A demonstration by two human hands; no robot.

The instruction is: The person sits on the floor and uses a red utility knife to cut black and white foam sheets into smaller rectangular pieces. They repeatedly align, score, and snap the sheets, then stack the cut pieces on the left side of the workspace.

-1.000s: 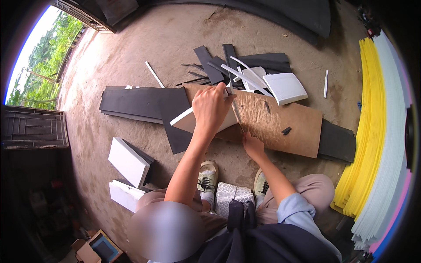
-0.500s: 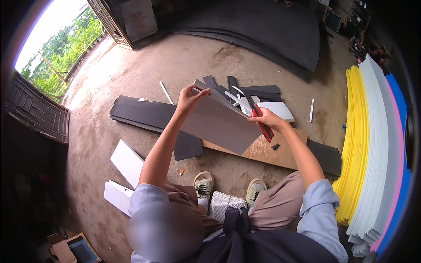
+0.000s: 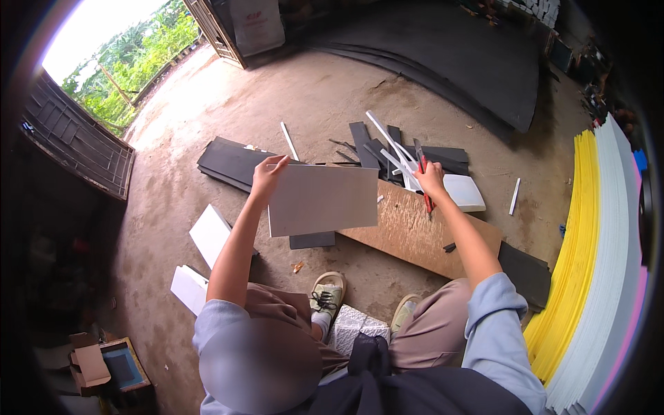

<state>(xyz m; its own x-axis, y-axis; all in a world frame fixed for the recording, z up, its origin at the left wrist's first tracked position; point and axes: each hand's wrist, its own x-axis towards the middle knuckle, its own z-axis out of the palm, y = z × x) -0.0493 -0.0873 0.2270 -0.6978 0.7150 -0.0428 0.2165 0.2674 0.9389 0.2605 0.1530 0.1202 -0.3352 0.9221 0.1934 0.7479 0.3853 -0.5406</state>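
Note:
My left hand (image 3: 268, 178) grips the upper left corner of a pale rectangular foam sheet (image 3: 324, 202), held up over the wooden board. Whether other sheets lie behind it is hidden. To the right and apart from the sheet, my right hand (image 3: 431, 181) is closed round a red utility knife (image 3: 426, 202), its blade end pointing away from me. Long thin white strips (image 3: 387, 133) slant down close to my right hand; I cannot tell whether it also holds them. Past the sheet is a heap of black foam strips (image 3: 362, 144).
A wooden board (image 3: 408, 225) lies before my feet, black sheets (image 3: 523, 274) under its right end. White foam blocks (image 3: 211, 234) lie at left. Yellow sheets (image 3: 568, 263) and pale sheets (image 3: 609, 277) stand stacked at right. Large black sheets (image 3: 449, 59) cover the far floor.
The pale foam sheet has come down and turned from a slant to nearly level. My right hand, with the knife, has moved away from it to the right.

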